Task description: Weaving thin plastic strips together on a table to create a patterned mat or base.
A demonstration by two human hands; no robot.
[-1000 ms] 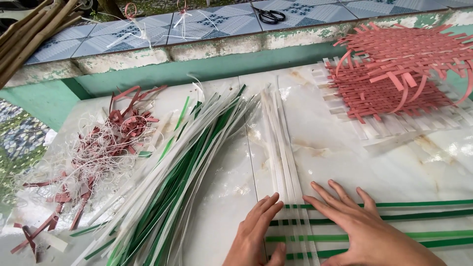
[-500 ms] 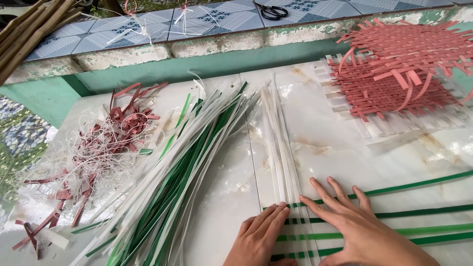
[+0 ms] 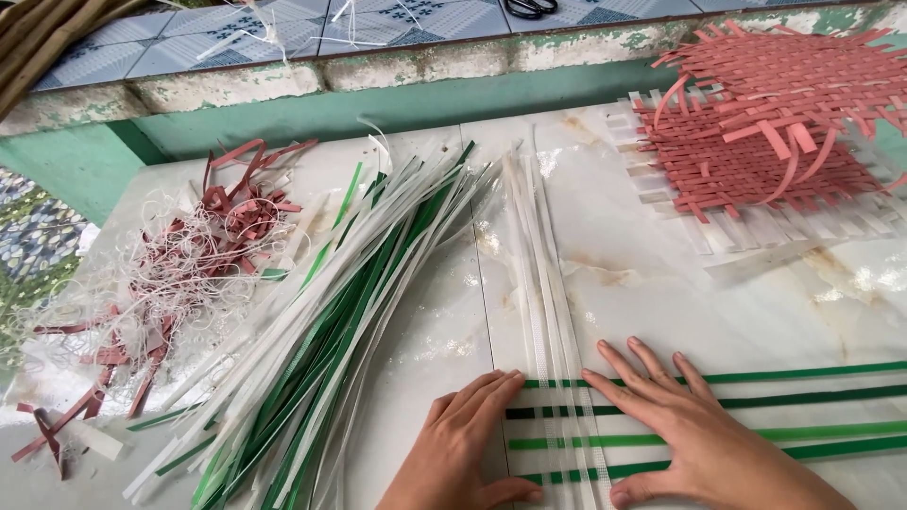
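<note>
Both hands lie flat on a pale marble floor at the bottom of the view. My left hand [image 3: 468,444] presses beside the left ends of several green plastic strips [image 3: 812,404]. My right hand [image 3: 685,434] rests palm down on those green strips. Between the two hands run a few translucent white strips [image 3: 548,293], laid lengthwise and interlaced with the green ones. Neither hand grips anything; the fingers are spread.
A loose pile of green and white strips [image 3: 331,321] lies to the left. Further left is a heap of red scraps and white threads [image 3: 189,255]. A half-woven red and white mat [image 3: 756,151] sits at the upper right. Scissors [image 3: 529,8] lie on the tiled ledge.
The view has drifted down slightly. Both hands stay pressed on the strips, with the left hand shifted a little to the left of the white strips.
</note>
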